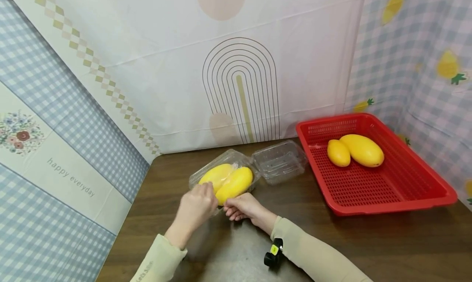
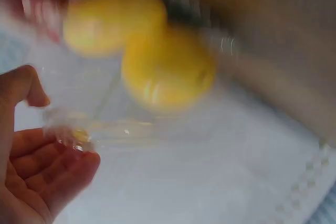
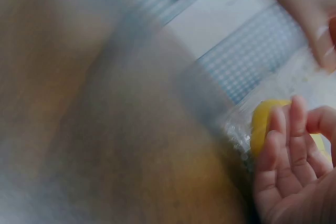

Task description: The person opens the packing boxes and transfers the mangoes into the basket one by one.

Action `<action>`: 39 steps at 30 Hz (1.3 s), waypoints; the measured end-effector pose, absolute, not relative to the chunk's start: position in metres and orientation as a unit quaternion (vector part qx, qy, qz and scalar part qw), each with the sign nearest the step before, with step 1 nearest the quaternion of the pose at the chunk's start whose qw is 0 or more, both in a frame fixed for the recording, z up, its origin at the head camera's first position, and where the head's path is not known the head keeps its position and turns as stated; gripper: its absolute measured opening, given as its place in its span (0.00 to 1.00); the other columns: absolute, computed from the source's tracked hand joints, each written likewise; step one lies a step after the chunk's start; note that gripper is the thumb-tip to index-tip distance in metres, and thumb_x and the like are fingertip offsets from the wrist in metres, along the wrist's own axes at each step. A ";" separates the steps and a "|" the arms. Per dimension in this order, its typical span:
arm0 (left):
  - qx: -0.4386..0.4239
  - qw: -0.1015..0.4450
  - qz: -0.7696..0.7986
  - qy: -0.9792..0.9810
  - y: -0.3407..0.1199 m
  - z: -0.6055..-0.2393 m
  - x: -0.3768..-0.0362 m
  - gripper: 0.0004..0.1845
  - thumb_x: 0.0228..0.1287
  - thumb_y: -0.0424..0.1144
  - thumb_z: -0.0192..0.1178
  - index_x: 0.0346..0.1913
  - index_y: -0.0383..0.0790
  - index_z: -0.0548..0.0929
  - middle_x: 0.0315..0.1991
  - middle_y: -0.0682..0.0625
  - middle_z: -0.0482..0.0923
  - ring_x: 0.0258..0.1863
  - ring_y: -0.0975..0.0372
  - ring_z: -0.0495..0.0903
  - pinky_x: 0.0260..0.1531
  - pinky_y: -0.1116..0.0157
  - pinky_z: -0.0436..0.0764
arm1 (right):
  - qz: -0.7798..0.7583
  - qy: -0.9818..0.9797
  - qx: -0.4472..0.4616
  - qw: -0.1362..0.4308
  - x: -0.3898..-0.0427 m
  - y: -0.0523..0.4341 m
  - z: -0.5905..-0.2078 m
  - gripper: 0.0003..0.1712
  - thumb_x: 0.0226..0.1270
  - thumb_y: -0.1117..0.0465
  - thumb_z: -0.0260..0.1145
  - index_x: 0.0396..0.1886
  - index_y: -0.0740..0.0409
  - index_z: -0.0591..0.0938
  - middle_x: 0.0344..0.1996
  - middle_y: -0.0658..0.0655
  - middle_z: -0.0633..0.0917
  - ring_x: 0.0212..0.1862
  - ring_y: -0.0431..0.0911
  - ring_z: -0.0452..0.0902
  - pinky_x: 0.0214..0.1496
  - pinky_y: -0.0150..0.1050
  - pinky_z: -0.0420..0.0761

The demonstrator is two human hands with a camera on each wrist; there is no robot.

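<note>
A clear plastic clamshell box (image 1: 206, 172) lies on the dark wooden table with two yellow mangoes (image 1: 229, 182) in its tray and its lid (image 1: 280, 161) flung open to the right. Both hands are at the box's near edge. My left hand (image 1: 206, 192) touches the rim; in the left wrist view its fingers (image 2: 58, 169) lie relaxed under the plastic edge, thumb apart, with the blurred mangoes (image 2: 163, 72) beyond. My right hand (image 1: 230, 207) rests against the near corner, and its fingers (image 3: 283, 145) stand fairly straight beside the plastic and a mango (image 3: 261, 124).
A red perforated basket (image 1: 387, 192) stands at the right with two more yellow mangoes (image 1: 355, 151) inside. Patterned cloth walls close off the back and both sides. A black clip with a yellow tag (image 1: 273, 253) is on my right sleeve.
</note>
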State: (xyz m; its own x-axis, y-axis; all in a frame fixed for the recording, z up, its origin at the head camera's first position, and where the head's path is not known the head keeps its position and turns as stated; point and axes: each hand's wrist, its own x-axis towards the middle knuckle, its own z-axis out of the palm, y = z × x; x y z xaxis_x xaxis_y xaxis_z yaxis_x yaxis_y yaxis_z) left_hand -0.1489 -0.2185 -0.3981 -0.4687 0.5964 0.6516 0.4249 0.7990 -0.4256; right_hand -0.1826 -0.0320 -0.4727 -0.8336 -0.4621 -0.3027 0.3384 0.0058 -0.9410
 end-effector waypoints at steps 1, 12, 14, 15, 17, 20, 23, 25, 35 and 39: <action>-0.292 0.422 0.091 -0.854 -0.223 -0.390 -0.149 0.16 0.48 0.36 0.64 0.38 0.25 0.85 0.26 0.40 0.82 0.19 0.53 0.78 0.09 0.63 0.74 | -0.702 0.651 -0.049 0.285 -0.181 -0.031 -0.473 0.12 0.59 0.59 0.67 0.30 0.65 0.88 0.17 0.48 0.84 0.18 0.37 0.79 0.22 0.28 0.76; -0.225 0.372 -0.068 -0.898 -0.262 -0.346 -0.162 0.15 0.59 0.33 0.69 0.46 0.27 0.87 0.36 0.37 0.86 0.31 0.46 0.86 0.28 0.51 0.85 | -0.678 0.661 -0.099 0.307 -0.168 -0.023 -0.472 0.16 0.61 0.58 0.67 0.35 0.70 0.87 0.18 0.49 0.84 0.20 0.38 0.80 0.24 0.30 0.77; -0.201 0.370 -0.106 -0.901 -0.270 -0.347 -0.164 0.13 0.63 0.34 0.68 0.47 0.27 0.87 0.38 0.36 0.86 0.31 0.46 0.86 0.28 0.51 0.85 | -0.673 0.664 -0.106 0.309 -0.167 -0.019 -0.472 0.16 0.62 0.57 0.66 0.34 0.69 0.87 0.19 0.49 0.84 0.20 0.38 0.80 0.24 0.30 0.77; -0.189 0.370 -0.123 -0.901 -0.275 -0.347 -0.166 0.13 0.65 0.34 0.67 0.47 0.27 0.87 0.39 0.36 0.86 0.30 0.46 0.86 0.28 0.51 0.85 | -0.670 0.666 -0.110 0.309 -0.167 -0.016 -0.472 0.16 0.63 0.57 0.66 0.34 0.69 0.87 0.18 0.49 0.84 0.20 0.38 0.80 0.24 0.30 0.78; -0.164 0.371 -0.149 -0.902 -0.285 -0.348 -0.169 0.13 0.68 0.35 0.65 0.47 0.27 0.87 0.39 0.36 0.86 0.29 0.47 0.86 0.27 0.50 0.84 | -0.663 0.672 -0.116 0.307 -0.168 -0.009 -0.471 0.16 0.64 0.57 0.66 0.33 0.68 0.87 0.18 0.49 0.83 0.20 0.39 0.80 0.24 0.30 0.78; -0.125 0.369 -0.176 -0.904 -0.301 -0.352 -0.173 0.13 0.71 0.36 0.63 0.46 0.27 0.87 0.37 0.36 0.85 0.28 0.48 0.85 0.28 0.50 0.84 | -0.653 0.685 -0.123 0.300 -0.169 0.002 -0.470 0.15 0.64 0.57 0.66 0.31 0.67 0.87 0.17 0.49 0.82 0.20 0.40 0.80 0.24 0.31 0.78; -0.083 0.358 -0.183 -0.912 -0.315 -0.358 -0.175 0.13 0.72 0.36 0.61 0.43 0.26 0.88 0.33 0.36 0.85 0.28 0.46 0.84 0.29 0.48 0.82 | -0.645 0.698 -0.125 0.286 -0.171 0.012 -0.470 0.14 0.63 0.56 0.66 0.28 0.65 0.86 0.16 0.49 0.80 0.20 0.40 0.79 0.24 0.32 0.79; -0.054 0.343 -0.185 -0.919 -0.325 -0.362 -0.173 0.14 0.72 0.36 0.60 0.41 0.25 0.87 0.32 0.35 0.84 0.30 0.44 0.83 0.31 0.46 0.81 | -0.641 0.705 -0.122 0.279 -0.172 0.018 -0.470 0.14 0.64 0.56 0.65 0.27 0.63 0.85 0.16 0.49 0.80 0.20 0.40 0.79 0.24 0.33 0.80; 0.046 0.177 -0.204 -0.962 -0.356 -0.375 -0.146 0.17 0.72 0.38 0.54 0.38 0.26 0.87 0.25 0.43 0.83 0.23 0.52 0.78 0.28 0.53 0.77 | -0.642 0.719 -0.092 0.250 -0.177 0.034 -0.467 0.14 0.65 0.55 0.69 0.31 0.64 0.85 0.20 0.51 0.81 0.20 0.41 0.78 0.25 0.34 0.80; 0.060 0.100 -0.202 -0.972 -0.364 -0.383 -0.138 0.18 0.72 0.40 0.54 0.39 0.27 0.87 0.28 0.41 0.84 0.26 0.52 0.79 0.28 0.52 0.78 | -0.651 0.719 -0.070 0.233 -0.177 0.037 -0.467 0.14 0.64 0.54 0.71 0.30 0.62 0.85 0.20 0.52 0.81 0.21 0.41 0.79 0.26 0.34 0.80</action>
State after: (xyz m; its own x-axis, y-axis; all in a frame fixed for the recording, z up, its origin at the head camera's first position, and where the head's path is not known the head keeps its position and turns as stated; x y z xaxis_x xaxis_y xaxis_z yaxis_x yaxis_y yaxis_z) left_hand -0.1383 -0.3637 -0.3827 -0.9729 -0.1573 0.1695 -0.0767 0.9110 0.4053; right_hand -0.1775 0.0369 -0.4674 -0.8815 -0.4042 -0.2440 0.2027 0.1428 -0.9688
